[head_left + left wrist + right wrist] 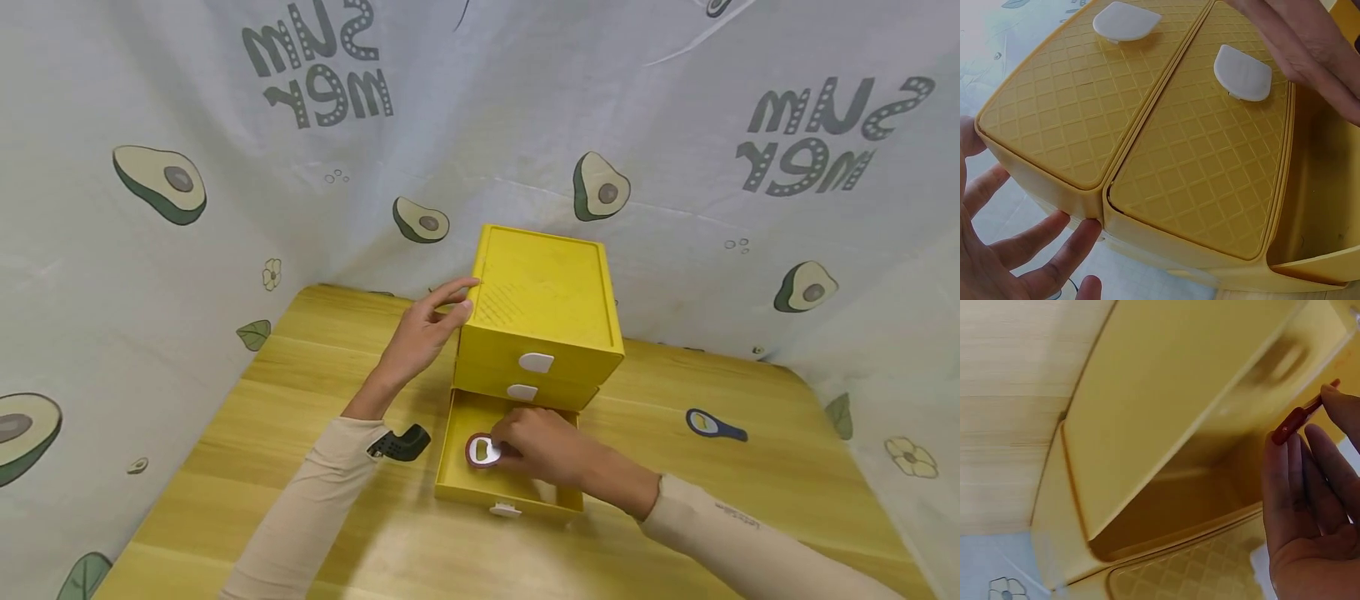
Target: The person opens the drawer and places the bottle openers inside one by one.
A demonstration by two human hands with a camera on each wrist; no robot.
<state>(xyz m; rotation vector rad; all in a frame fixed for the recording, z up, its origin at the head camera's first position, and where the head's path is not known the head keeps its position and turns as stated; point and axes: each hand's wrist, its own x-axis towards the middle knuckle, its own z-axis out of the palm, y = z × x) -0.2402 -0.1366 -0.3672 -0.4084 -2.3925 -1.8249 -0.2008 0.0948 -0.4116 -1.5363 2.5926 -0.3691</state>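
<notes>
A yellow drawer cabinet (547,287) with white tabs stands on the wooden table, its bottom drawer (480,497) pulled out. My left hand (420,333) touches the cabinet's left side near the top, thumb at the upper edge; in the left wrist view its fingers (1035,244) are spread along the side wall. Over the open drawer, my right hand (543,447) pinches a red-rimmed bottle opener (492,456) with a pale metal face. From the right wrist view, this red opener (1291,425) is held edge-on between thumb and fingertips, above the drawer's interior.
A blue bottle opener (723,429) lies on the table (660,483) to the right of the cabinet. Two closed drawers (1197,169) sit above the open one. A hanging cloth (510,108) printed with avocados encloses the back and sides.
</notes>
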